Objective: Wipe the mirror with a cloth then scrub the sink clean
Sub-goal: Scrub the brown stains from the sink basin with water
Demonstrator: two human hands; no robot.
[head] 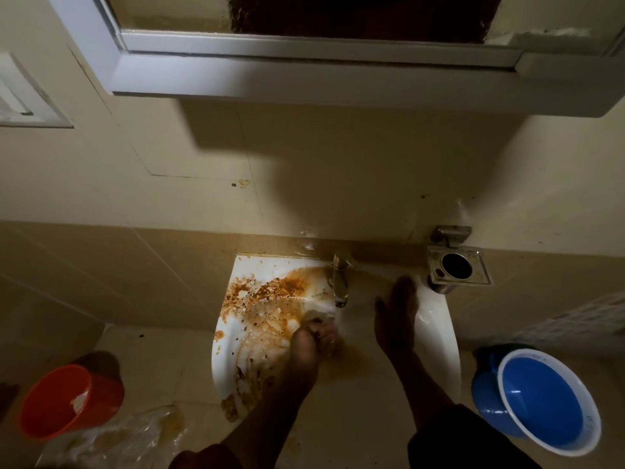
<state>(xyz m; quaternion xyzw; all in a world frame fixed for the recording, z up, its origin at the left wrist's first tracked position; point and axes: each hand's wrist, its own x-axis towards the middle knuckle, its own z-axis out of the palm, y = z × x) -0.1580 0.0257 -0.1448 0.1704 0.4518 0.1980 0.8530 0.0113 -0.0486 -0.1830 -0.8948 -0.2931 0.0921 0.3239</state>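
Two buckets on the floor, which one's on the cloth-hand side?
The orange bucket, left of the sink; the blue bucket sits right.

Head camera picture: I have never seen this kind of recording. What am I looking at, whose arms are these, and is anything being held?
There is no machine here. A person wears one camera on the head, looking down at their own bare arms. Below is a white sink, stained brown-orange mostly on its left side, with a metal tap at the back. The left hand is closed on a pale cloth pressed into the basin. The right hand lies open on the sink, holding nothing. An orange bucket and a blue bucket stand on the floor either side. The mirror hangs above.
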